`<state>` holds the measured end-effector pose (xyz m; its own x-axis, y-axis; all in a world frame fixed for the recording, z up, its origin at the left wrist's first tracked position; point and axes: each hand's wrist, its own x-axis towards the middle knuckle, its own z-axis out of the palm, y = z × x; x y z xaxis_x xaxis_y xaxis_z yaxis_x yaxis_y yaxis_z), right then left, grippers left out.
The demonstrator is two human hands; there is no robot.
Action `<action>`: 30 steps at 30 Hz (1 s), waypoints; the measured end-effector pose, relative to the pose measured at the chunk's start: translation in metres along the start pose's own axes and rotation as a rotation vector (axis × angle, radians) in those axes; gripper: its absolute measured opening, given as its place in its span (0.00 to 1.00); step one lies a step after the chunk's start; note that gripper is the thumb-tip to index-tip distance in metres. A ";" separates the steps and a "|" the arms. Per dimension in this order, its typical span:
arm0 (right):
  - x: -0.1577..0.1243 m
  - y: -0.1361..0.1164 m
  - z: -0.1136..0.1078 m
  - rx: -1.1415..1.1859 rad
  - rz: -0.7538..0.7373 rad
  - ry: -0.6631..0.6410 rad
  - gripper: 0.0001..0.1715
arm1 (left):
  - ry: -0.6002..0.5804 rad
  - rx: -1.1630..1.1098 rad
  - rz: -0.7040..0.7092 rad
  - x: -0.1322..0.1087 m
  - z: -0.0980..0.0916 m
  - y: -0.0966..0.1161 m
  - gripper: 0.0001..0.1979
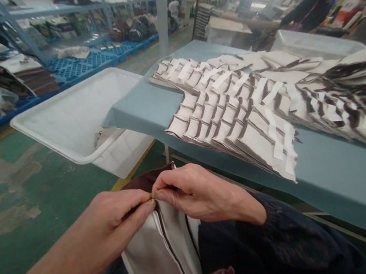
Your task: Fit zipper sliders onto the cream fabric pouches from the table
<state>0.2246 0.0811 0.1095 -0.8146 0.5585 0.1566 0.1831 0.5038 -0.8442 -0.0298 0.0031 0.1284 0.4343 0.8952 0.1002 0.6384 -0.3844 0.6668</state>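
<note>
My left hand [113, 223] and my right hand [195, 193] meet low in the middle, both pinched on the top edge of a white fabric piece [162, 262] with dark brown trim. The piece hangs down over my lap between the two hands. Fingertips of both hands touch at the dark edge. On the blue-grey table [350, 174] to the right lie overlapping rows of cut fabric pieces [228, 110], white and brown, fanned out like shingles.
A large white plastic bin [71, 123] stands on the green floor left of the table. Blue pallets [86, 62] and shelves with fabric are at the back left. A second white bin [311, 43] sits past the table. A person in dark clothes [312, 8] is far right.
</note>
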 end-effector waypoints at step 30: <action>0.001 -0.012 0.020 -0.120 0.185 0.012 0.13 | 0.254 0.044 0.181 -0.008 0.011 0.001 0.11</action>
<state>0.2104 0.0624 0.1095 -0.7547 0.6560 0.0114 0.3937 0.4668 -0.7919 -0.0256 -0.0070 0.1197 0.3741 0.8372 0.3990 0.5947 -0.5467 0.5895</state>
